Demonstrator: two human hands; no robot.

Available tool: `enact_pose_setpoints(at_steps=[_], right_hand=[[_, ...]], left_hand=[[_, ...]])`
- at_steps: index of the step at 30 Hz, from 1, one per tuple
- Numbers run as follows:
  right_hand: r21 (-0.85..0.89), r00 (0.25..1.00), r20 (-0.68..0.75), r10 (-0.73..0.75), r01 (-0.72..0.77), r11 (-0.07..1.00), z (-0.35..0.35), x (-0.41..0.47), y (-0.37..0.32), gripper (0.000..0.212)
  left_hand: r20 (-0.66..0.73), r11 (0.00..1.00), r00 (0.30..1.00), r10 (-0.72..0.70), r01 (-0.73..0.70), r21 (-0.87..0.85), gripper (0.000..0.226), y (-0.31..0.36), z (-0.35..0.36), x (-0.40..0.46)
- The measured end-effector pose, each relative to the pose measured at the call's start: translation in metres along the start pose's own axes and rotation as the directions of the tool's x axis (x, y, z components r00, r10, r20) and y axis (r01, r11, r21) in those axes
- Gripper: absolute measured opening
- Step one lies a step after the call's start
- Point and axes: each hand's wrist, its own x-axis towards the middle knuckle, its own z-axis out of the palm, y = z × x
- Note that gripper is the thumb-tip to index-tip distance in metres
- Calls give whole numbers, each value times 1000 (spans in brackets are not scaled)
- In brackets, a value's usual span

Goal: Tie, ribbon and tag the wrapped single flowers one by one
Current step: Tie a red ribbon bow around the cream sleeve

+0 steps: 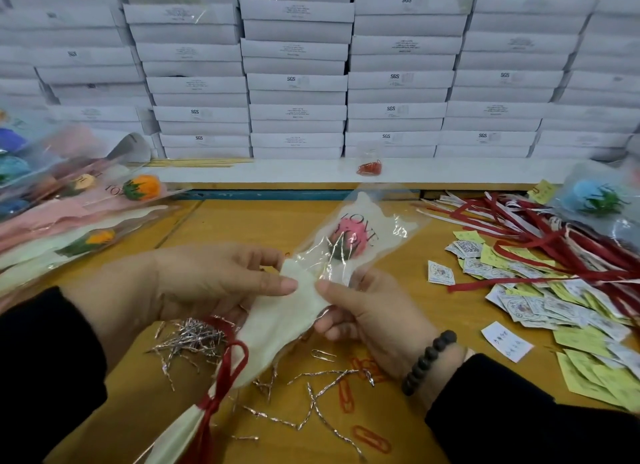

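both hands hold one wrapped flower [313, 273] above the worktop [221, 221], pink bud pointing away, stem end toward the person. left hand [207, 283] pinches the cream wrap edge between thumb and fingers just below the bud; right hand [360, 307] pinches the opposite edge of the clear sleeve, fingers curled under it. a red ribbon [225, 384] is already tied lower down on the wrap near the stem end, loop showing. no tag visible on this flower, can't tell if one hangs out of sight.

judged step: wrap being adjusted or checked, tag likely next.

risks: pulling the two edges apart could tear the thin clear sleeve or slide the wrap loose from under the ribbon knot. stem end hangs over the loose twist ties [194, 339] and could drag them off the worktop. tags [540, 290] lie well apart to the right, mixed with loose red ribbons [554, 235], so reaching one-handed may tangle a ribbon or let the flower tip. waiting wrapped flowers [86, 214] piled at left, near enough to mix done with undone.
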Motion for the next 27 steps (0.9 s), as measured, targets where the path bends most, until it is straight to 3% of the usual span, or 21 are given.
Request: enact_pose_setpoints(at_steps=[2,4,6,9,12,14,16,19,21,24,26,27], right_hand=[[-84,999,35,20,-17,996,3,-1,3,21],[-199,998,-48,41,-49,979,0,2,4,37],[-196,987,-158,36,-67,978,-6,6,1,46],[-105,953,-304,-1,-32,994,-18,12,-4,40],[-75,963,-266,-36,17,997,-20,13,0,24],[-97,980,-197,-26,7,995,-16,10,4,23],[-144,994,-108,3,-19,989,-8,5,6,33],[-178,999,38,15,-8,984,2,-2,8,39],[-225,997,74,26,-9,974,6,-6,9,42],[-221,989,138,46,-15,975,7,-9,7,20],[-199,997,72,15,-1,980,6,-7,4,7],[-196,1000,-10,-8,6,981,4,-4,3,12]], left_hand=[[-10,1000,1000,12,-12,23,37,-3,3,1],[44,998,999,-6,3,59,32,-5,3,-2],[120,989,992,-44,27,143,29,-8,0,-8],[170,951,979,-109,54,303,28,-16,-4,-15],[202,957,970,-138,78,279,34,-16,-4,-16],[119,969,986,-113,83,231,39,-10,0,-14],[-119,981,991,-67,87,175,55,-4,5,-6],[-396,997,918,-3,32,65,52,1,10,10],[-467,1000,884,-5,-6,-24,58,3,13,21],[-510,992,860,3,-68,-109,34,2,13,32],[-507,980,862,9,-109,-168,20,-1,14,38],[-505,969,863,8,-131,-209,14,-3,14,40]])
